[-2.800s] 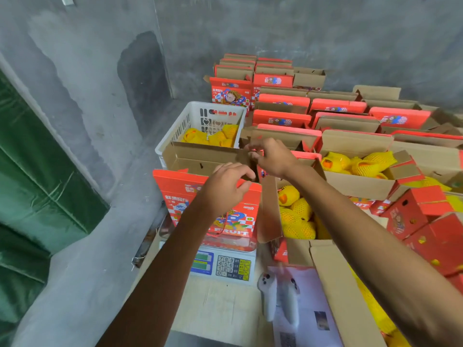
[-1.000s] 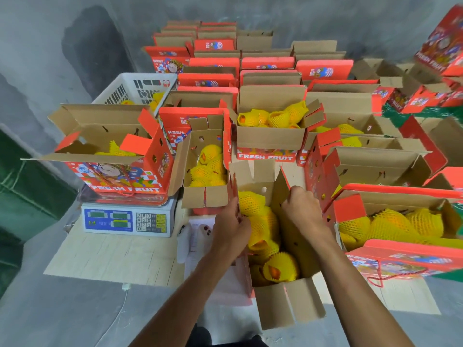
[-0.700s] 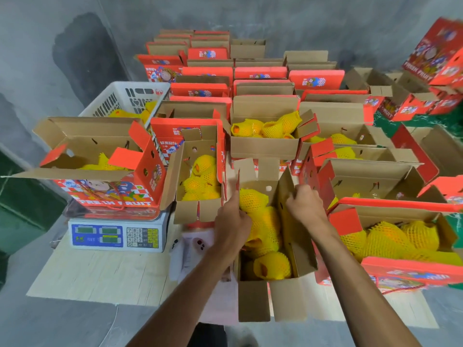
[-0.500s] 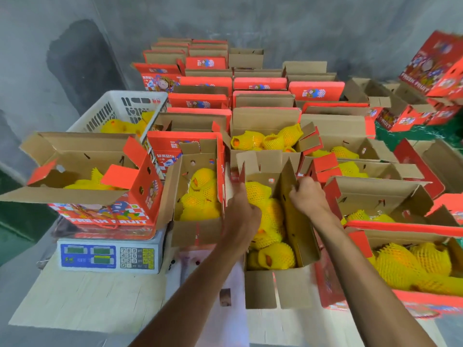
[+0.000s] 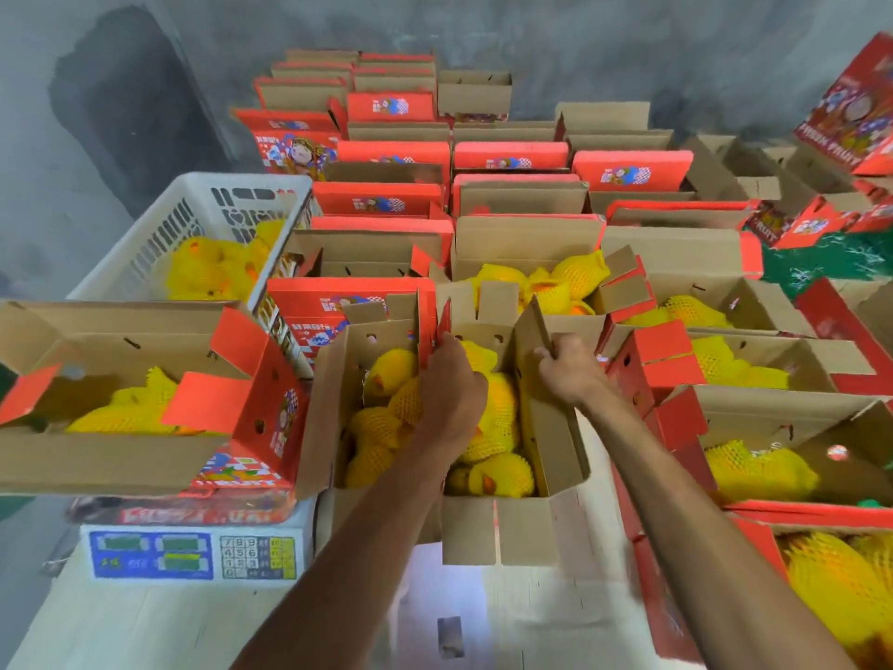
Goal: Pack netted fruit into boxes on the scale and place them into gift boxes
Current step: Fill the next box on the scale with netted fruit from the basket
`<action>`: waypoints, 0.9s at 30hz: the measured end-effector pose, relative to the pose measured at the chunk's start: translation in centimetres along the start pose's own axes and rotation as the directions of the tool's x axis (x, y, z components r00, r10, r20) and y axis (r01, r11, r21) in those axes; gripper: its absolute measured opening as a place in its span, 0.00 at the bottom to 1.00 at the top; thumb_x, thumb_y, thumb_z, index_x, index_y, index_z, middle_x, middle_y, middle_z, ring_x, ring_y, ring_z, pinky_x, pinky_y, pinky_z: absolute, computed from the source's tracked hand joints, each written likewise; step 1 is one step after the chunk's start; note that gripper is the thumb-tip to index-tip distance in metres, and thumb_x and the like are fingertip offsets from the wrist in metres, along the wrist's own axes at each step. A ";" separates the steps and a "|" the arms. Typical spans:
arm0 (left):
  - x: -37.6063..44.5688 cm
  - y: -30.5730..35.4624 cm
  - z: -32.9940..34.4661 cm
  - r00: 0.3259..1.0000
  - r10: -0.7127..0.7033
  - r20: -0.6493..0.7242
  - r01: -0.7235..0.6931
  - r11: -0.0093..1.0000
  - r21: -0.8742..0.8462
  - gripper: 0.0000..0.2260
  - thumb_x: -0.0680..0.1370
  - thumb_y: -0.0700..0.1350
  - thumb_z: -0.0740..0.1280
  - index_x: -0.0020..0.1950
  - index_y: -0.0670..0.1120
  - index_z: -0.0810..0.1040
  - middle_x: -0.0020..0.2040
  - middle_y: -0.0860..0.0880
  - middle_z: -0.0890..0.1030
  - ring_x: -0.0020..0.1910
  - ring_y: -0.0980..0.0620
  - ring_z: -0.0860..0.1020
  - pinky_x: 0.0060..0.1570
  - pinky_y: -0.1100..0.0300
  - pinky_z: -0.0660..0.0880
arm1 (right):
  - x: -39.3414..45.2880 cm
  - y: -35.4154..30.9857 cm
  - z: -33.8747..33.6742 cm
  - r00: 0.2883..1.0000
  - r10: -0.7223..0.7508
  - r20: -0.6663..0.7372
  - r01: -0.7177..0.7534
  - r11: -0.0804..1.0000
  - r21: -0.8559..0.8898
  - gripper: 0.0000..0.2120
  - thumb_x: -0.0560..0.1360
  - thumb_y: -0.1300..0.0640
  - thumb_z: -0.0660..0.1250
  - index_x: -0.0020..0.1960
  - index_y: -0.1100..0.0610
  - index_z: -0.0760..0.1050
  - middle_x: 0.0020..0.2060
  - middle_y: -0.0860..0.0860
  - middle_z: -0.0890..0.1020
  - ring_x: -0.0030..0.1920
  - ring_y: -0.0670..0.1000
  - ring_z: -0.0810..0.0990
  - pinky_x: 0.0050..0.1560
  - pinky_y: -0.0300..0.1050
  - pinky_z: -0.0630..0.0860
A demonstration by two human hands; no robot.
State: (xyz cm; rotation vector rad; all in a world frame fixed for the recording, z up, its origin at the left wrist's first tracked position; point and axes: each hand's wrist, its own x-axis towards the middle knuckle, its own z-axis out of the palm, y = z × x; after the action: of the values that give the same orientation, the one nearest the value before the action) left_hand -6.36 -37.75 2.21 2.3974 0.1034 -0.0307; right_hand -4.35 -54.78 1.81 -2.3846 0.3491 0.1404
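The open brown cardboard box with a red printed outside [image 5: 531, 529], filled with yellow foam-netted fruit [image 5: 502, 471], sits in the middle of the pale wooden tabletop [image 5: 121, 626], its long axis running away from the person toward the grey wall. The left hand [image 5: 452, 394] has its fingers curled over the box's left wall, gripping that edge, with the palm lying over the netted fruit inside. The right hand [image 5: 568, 369] pinches the upright brown flap on the box's right side near its far end, fingers folded round the cardboard. The near end flaps hang open toward the person, and the far end flaps stand up. Just left of it lies a second open box of the same kind [image 5: 338, 403], also holding netted fruit, touching or nearly touching the held one. Farther left, a wider open red gift box with a cartoon print [image 5: 261, 418] rests on the white digital scale with a blue display panel [image 5: 193, 553]. Behind that stands a white slotted plastic crate [image 5: 193, 220] with more yellow netted fruit. Rows of open red and brown boxes fill the far and right side.
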 end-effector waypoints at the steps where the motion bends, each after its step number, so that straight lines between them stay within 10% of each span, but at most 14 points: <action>1: 0.2 -0.1 -0.1 1.000 0.010 -0.004 -0.010 1.000 0.006 0.29 0.78 0.33 0.63 0.79 0.36 0.62 0.73 0.36 0.73 0.71 0.36 0.71 0.69 0.47 0.69 | 0.3 0.0 0.1 1.000 0.020 -0.002 -0.020 0.999 0.032 0.12 0.81 0.58 0.62 0.56 0.62 0.81 0.53 0.64 0.84 0.57 0.65 0.81 0.57 0.56 0.79; 18: -1.1 -1.6 -0.9 0.998 0.055 -0.014 -0.056 0.994 -0.095 0.26 0.80 0.31 0.62 0.79 0.42 0.65 0.76 0.42 0.71 0.75 0.41 0.68 0.73 0.50 0.66 | -2.6 -0.4 2.1 0.999 0.046 0.003 -0.046 0.989 0.137 0.13 0.82 0.56 0.62 0.61 0.62 0.78 0.56 0.62 0.83 0.59 0.63 0.80 0.56 0.50 0.76; 27: -6.5 -3.2 -3.4 0.969 0.183 -0.168 -0.224 0.936 -0.272 0.16 0.81 0.38 0.65 0.70 0.42 0.77 0.65 0.44 0.81 0.65 0.46 0.78 0.67 0.47 0.73 | -10.1 -3.2 4.2 0.970 -0.217 -0.106 0.233 0.955 0.185 0.21 0.82 0.53 0.66 0.73 0.57 0.73 0.68 0.55 0.78 0.69 0.56 0.75 0.70 0.50 0.70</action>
State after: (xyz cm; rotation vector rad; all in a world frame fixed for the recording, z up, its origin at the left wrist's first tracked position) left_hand -13.17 -33.52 2.94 2.1034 -0.0723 0.2361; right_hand -13.14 -47.58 2.78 -2.2182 0.1208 -0.0972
